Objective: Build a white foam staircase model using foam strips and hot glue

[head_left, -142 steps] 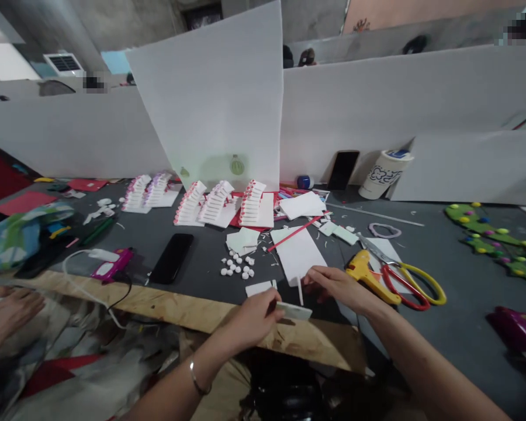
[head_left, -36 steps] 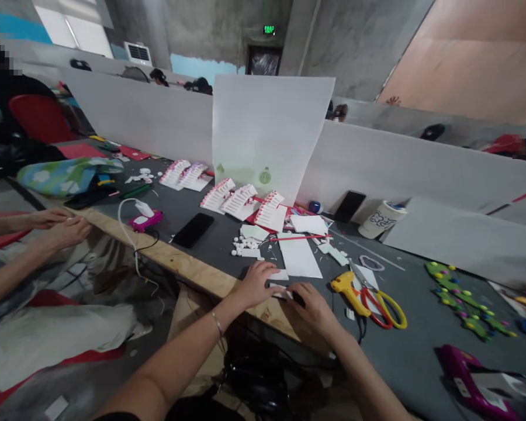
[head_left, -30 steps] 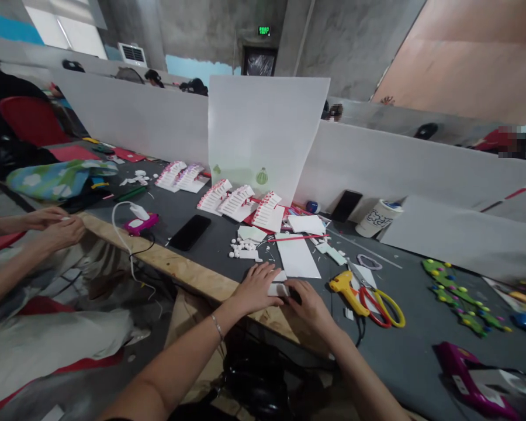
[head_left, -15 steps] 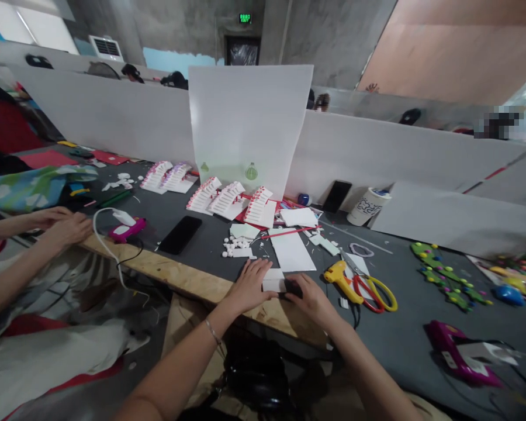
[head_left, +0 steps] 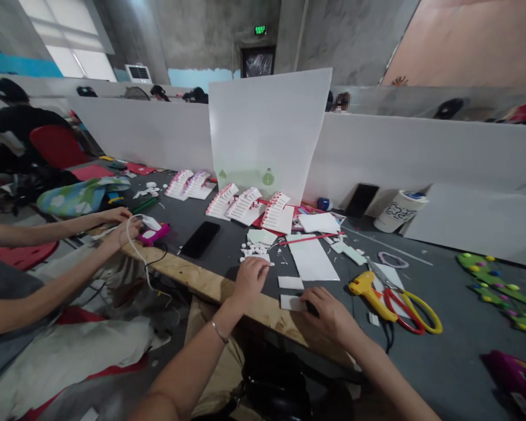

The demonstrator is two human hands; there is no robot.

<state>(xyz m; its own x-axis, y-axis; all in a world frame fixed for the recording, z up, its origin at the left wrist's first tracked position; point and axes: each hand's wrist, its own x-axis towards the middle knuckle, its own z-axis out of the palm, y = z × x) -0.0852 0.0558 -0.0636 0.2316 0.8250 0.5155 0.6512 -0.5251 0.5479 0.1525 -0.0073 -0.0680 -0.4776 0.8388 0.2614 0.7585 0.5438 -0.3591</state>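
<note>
My left hand (head_left: 251, 279) is at the table's front, its bent fingers closed at the end of a small white strip (head_left: 261, 256) beside a heap of small white balls (head_left: 251, 248). My right hand (head_left: 328, 311) rests near the table edge with its fingers round a small black object, mostly hidden, whose kind I cannot make out. That object sits against the right end of a white foam-like piece (head_left: 291, 302). A second white rectangle (head_left: 290, 282) lies just behind it, apart from both hands.
A yellow glue gun (head_left: 372, 292) and red-and-yellow-handled scissors (head_left: 414, 310) lie right of my right hand. Behind are a white sheet (head_left: 313, 257), a phone (head_left: 200, 240), several white fan-shaped crafts (head_left: 244, 206) and a paper cup (head_left: 398, 211). At left, a co-worker's hands (head_left: 125, 225) are near a magenta device (head_left: 154, 235).
My left hand has left the white pieces at the edge and moved to the strip by the balls. My right hand stays on the black object. The view has shifted left.
</note>
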